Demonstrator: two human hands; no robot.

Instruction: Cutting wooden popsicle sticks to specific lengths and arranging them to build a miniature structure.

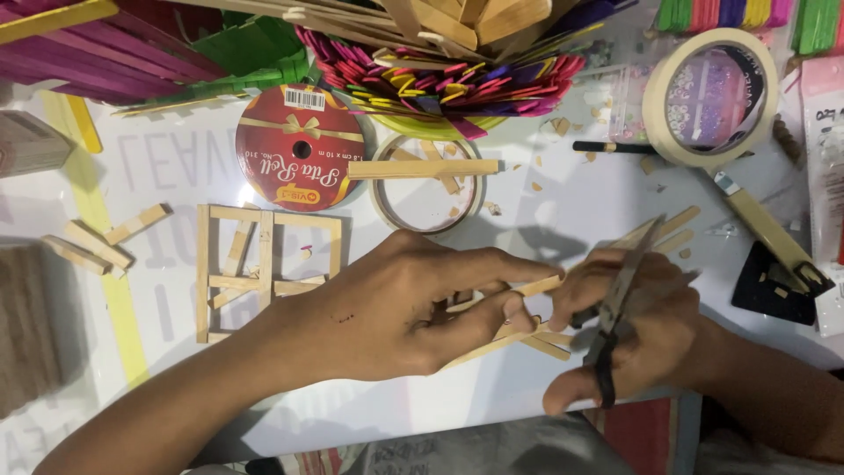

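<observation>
1. Head view: your left hand (396,308) pinches thin, flat wooden sticks (492,339), fingers closed around them above the glossy white desk (545,202).
2. Your right hand (633,334) grips dark metal scissors (620,299), blades nearly shut beside those sticks.
3. Left of you, a pale stick frame (264,273) lies flat.

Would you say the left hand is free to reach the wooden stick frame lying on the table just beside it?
Probably not at once: the left hand is pinching wooden sticks that the right hand meets with scissors. The stick frame itself lies close and uncovered, so once the sticks are released the way looks open.
</observation>
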